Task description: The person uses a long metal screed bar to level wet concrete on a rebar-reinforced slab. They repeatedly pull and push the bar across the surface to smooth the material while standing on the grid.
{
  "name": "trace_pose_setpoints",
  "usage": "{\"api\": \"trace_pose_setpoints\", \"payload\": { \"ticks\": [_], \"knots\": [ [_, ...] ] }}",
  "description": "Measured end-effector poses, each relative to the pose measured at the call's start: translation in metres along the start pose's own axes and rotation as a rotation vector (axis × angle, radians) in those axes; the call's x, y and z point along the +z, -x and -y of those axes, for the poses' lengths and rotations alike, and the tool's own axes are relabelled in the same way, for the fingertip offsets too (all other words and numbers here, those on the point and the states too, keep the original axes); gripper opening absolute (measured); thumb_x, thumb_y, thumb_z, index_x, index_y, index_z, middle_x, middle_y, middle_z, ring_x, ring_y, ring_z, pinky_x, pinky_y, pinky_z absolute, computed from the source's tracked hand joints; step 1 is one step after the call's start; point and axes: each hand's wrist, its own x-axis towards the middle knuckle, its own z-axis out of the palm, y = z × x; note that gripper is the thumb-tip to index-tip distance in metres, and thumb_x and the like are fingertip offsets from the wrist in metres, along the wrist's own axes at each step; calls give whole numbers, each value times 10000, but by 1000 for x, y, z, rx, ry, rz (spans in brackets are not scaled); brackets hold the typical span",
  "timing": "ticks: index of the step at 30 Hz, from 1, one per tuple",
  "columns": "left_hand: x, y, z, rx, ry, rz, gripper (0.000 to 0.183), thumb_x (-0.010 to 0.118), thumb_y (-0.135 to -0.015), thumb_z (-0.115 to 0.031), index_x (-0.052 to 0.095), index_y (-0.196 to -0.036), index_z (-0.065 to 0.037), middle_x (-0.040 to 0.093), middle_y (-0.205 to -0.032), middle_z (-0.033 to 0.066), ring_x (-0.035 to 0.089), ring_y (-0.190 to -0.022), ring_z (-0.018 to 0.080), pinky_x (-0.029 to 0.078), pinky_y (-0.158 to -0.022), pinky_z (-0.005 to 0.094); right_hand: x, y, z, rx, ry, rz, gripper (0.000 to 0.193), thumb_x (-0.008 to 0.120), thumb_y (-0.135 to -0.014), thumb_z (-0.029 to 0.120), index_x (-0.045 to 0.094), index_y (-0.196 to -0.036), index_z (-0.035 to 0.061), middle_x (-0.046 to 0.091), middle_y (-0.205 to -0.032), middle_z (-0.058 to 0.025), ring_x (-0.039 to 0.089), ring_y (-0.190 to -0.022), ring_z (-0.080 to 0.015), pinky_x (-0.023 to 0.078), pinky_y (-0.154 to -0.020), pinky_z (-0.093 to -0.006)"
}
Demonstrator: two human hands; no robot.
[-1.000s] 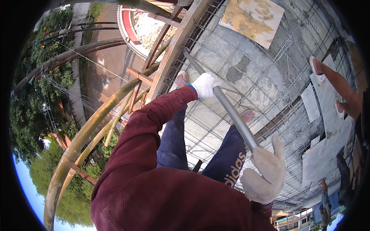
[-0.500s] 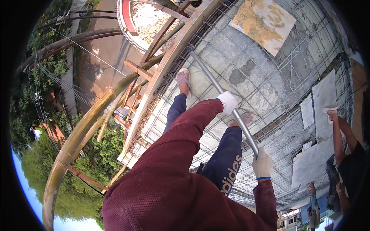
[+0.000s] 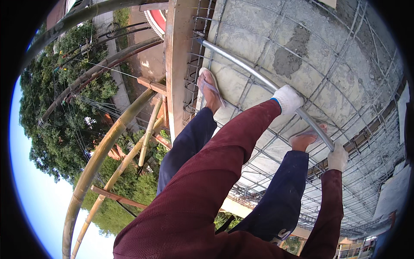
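Observation:
A long grey metal pipe (image 3: 241,64) slants over the rebar mesh (image 3: 254,101). My left hand (image 3: 288,99), in a white knit glove, is wrapped round its middle. Lower down, the gloved right hand (image 3: 337,157) grips the near end. The pipe's far end has a dark fitting (image 3: 200,41) that sits at the rebar cage (image 3: 189,86) beside the wooden form board (image 3: 173,56). Whether this fitting is hooked onto a bar is too small to tell. My feet in flip-flops stand at the mesh, on either side of the pipe.
Beyond the form board is a drop to the ground, with bamboo poles (image 3: 101,159), cables and trees (image 3: 56,116) on the left. A damp grey patch (image 3: 292,52) marks the pale slab under the mesh. Light sheets (image 3: 392,194) lie at the right.
The view has turned and shifted toward the form board. Both hands keep hold of the pipe, whose far end stays by the edge cage. The stained sheet and co-workers have mostly left the view.

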Motion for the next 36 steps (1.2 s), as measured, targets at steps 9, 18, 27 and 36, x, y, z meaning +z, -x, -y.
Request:
{"api": "trace_pose_setpoints", "payload": {
  "ticks": [9,18,27,36],
  "knots": [
    [-25,-8,-12,11,-70,-80,170,719,-858,-296,740,-939,-148,755,-937,53,730,-963,266,543,-792,408,4,-21,-30,-57,-52,-87,257,678,-810,61,627,-1060,96,718,-953,-198,694,-940,-427,525,-809,-535],
    [-148,291,-50,356,356,-37,163,710,-738,-315,689,-786,-160,680,-722,121,702,-753,380,540,-675,505,-365,369,154,-138,-298,546,470,740,-778,207,594,-1197,53,691,-749,-201,703,-757,-427,553,-713,-525],
    [-250,399,-49,411,441,-568,157,743,-744,-296,674,-822,-179,659,-755,71,680,-803,326,486,-742,480,-555,514,293,-164,-16,251,702,710,-804,177,463,-1445,31,694,-794,-245,704,-791,-449,555,-728,-533],
    [-311,416,-22,50,569,-1294,353,710,-684,-158,643,-1030,-160,612,-1131,139,596,-1023,345,418,-1002,497,-628,549,322,-119,5,200,788,678,-814,155,394,-1538,33,684,-795,-276,716,-742,-402,558,-699,-474]
  ]
}}
